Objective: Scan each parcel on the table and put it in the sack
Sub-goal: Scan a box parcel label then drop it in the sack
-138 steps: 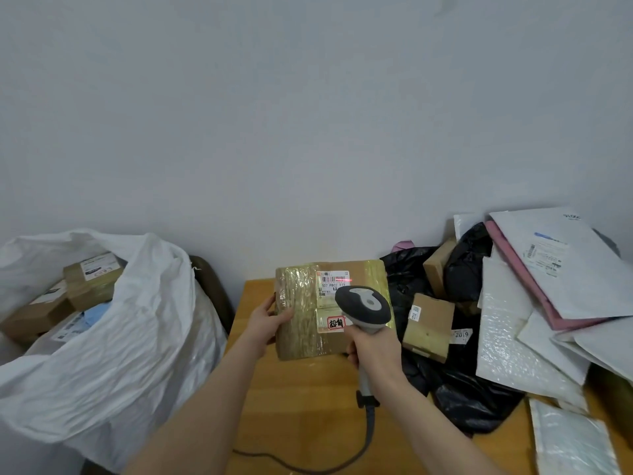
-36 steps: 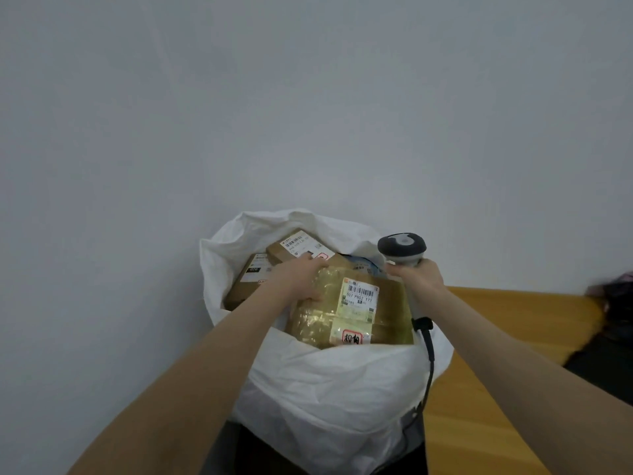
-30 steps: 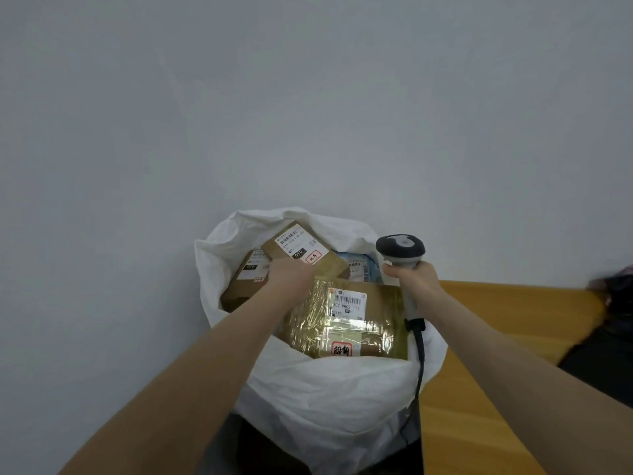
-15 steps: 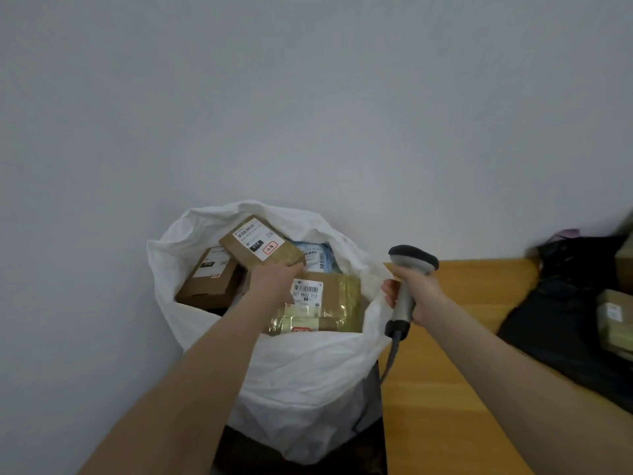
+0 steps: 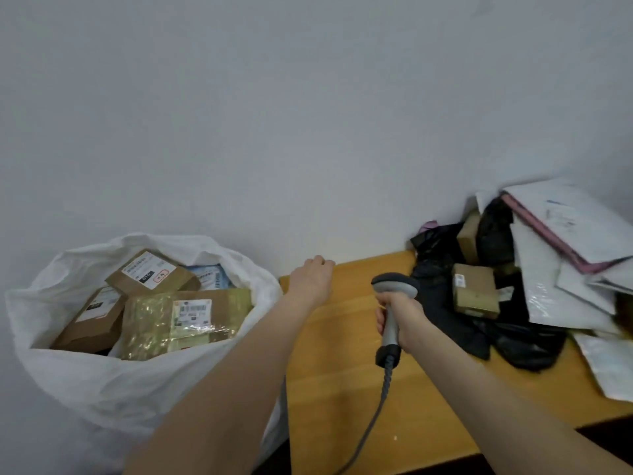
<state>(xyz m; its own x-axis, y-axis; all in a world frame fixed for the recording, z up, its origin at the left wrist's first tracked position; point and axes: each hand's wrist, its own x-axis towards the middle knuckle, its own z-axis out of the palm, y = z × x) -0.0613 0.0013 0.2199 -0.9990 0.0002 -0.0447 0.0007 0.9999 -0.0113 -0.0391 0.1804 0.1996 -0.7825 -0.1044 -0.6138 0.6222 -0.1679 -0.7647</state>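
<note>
My left hand (image 5: 310, 279) is over the far corner of the surface (image 5: 329, 389), empty, with its fingers loosely bent. To its left the tape-wrapped parcel (image 5: 181, 320) lies in the sack (image 5: 137, 382) on top of other boxes. My right hand (image 5: 402, 320) is wrapped round the scanner (image 5: 394, 289) handle. Just right of it is the pile of parcels (image 5: 555, 303), a small brown box (image 5: 474, 294) nearest.

Plain pale grey wall (image 5: 308, 114) filling the upper frame, meeting the far edge of the wooden desk (image 5: 342, 389), dark space (image 5: 613, 437) below the desk's near edge
</note>
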